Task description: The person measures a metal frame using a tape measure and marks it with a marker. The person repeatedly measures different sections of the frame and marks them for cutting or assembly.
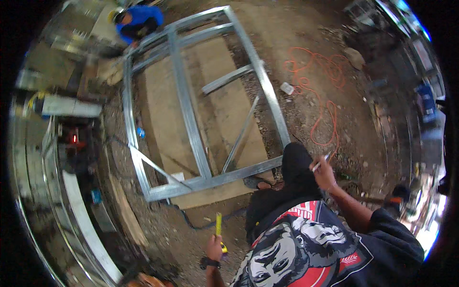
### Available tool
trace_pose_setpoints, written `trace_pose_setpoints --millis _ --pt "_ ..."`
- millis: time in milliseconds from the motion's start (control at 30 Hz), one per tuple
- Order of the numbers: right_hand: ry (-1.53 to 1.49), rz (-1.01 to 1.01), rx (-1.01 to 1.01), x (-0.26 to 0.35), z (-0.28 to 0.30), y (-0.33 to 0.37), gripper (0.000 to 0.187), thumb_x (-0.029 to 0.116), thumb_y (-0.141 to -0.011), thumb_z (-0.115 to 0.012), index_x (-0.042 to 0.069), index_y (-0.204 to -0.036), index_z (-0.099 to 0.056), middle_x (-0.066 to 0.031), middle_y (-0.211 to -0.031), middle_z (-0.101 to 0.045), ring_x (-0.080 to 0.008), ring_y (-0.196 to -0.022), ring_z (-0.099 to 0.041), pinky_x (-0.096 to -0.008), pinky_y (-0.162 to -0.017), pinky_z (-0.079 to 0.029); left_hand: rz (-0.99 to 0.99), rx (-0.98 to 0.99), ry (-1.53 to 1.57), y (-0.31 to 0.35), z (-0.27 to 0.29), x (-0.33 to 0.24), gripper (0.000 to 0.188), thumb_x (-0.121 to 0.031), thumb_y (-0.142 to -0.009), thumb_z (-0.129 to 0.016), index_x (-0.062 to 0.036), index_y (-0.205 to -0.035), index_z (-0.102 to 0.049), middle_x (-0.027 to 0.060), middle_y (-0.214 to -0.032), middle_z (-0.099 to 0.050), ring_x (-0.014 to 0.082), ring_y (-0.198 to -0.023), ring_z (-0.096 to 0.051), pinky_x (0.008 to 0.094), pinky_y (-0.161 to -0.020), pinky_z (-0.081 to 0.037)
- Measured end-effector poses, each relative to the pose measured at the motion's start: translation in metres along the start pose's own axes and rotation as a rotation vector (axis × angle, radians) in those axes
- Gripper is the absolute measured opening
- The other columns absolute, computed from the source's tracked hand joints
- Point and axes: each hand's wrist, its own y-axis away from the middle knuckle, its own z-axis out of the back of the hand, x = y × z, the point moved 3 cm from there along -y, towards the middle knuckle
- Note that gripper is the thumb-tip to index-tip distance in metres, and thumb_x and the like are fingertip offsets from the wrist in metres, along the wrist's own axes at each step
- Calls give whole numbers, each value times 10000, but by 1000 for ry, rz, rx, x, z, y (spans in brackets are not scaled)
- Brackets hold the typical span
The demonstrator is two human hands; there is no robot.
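My left hand (214,248), low in the view, is closed around a yellow tape measure (224,247). A short length of its yellow blade (218,224) sticks up past my fingers. Off to the right, by my bent knee, my right hand (325,178) pinches a thin, pale pen-like marker (316,166). Ahead of me lies a large frame of galvanized metal studs (189,112), with a long middle stud and thin diagonal strips across its near corners. Its near rail (239,171) runs beside my leg; neither hand touches it.
A person in blue (138,21) crouches at the frame's far left corner. Flat brown boards (162,95) lie under the frame. An orange cord (313,129) loops over the dirt to the right. Metal lengths (81,210) line the left side. A dark cable (189,222) crosses the ground nearby.
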Motion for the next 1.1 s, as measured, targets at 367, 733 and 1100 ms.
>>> trace_pose_setpoints --millis 367,733,1100 --pt "-393 -456 101 -155 -107 329 464 340 -986 -834 41 -1168 -530 -115 -927 -652 -193 -861 -619 -386 -783 -528 156 372 136 -15 -28 102 400 -391 -1073 -619 -1 -1136 -681 139 -908 -694 302 -843 -661 466 -769 -506" --pt "-632 -840 -121 -200 -225 520 352 293 -997 -801 34 -1130 -603 -50 -934 -666 -151 -893 -637 -346 -805 -543 232 394 278 -16 38 141 377 -385 -1083 -616 -23 -1147 -699 92 -918 -697 252 -846 -653 428 -776 -505" --pt "-821 -916 -180 -55 -310 621 361 369 -973 -809 69 -1073 -636 -99 -863 -694 -208 -807 -655 -420 -676 -534 377 485 310 -26 152 214 357 -379 -1092 -613 -44 -1158 -718 46 -927 -701 202 -849 -645 390 -783 -504"
